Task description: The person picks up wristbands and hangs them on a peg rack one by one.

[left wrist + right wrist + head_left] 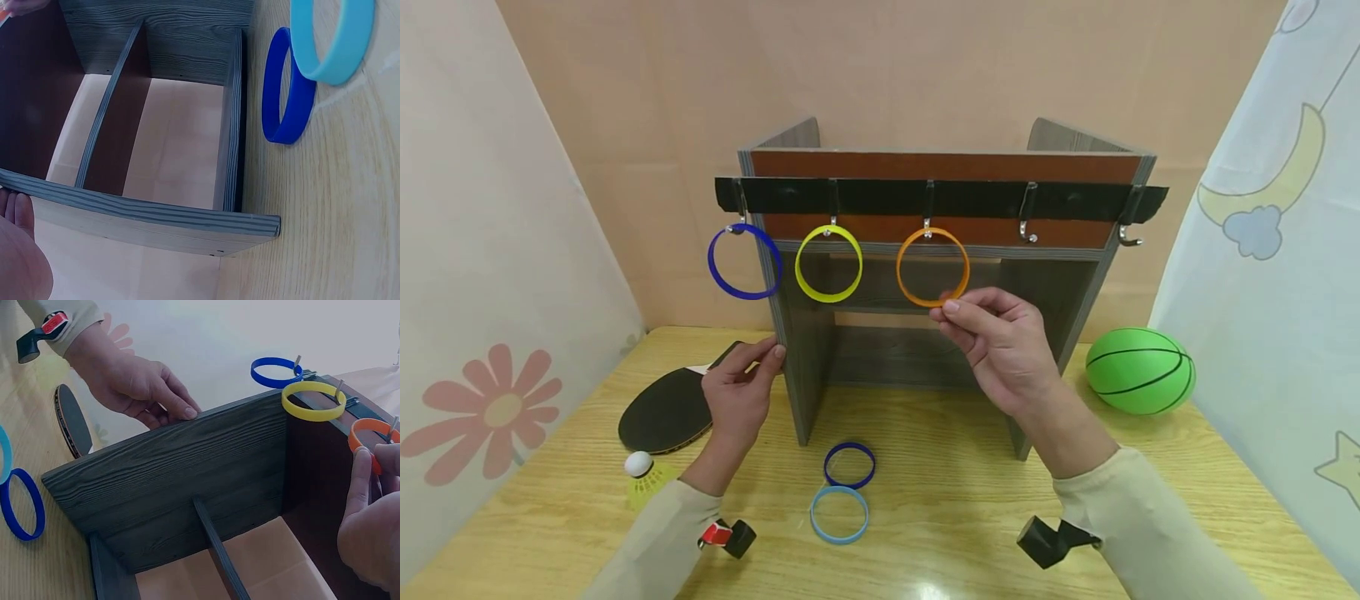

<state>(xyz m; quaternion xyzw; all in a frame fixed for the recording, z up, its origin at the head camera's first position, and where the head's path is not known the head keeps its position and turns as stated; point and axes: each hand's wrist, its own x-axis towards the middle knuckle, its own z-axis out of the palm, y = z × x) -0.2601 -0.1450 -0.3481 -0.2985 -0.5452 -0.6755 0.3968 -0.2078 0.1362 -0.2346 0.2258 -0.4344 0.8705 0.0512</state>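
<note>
My right hand pinches the lower edge of an orange wristband between thumb and fingers. The band's top is at the third hook of a black hook strip. A blue wristband hangs from the first hook and a yellow wristband from the second. My left hand holds the front edge of the left side panel of a grey wooden shelf, thumb on one face and fingers on the other, as the right wrist view shows.
A dark blue wristband and a light blue wristband lie on the table before the shelf. At left are a black table tennis bat and a shuttlecock. A green ball sits at right. Two bare hooks are at right.
</note>
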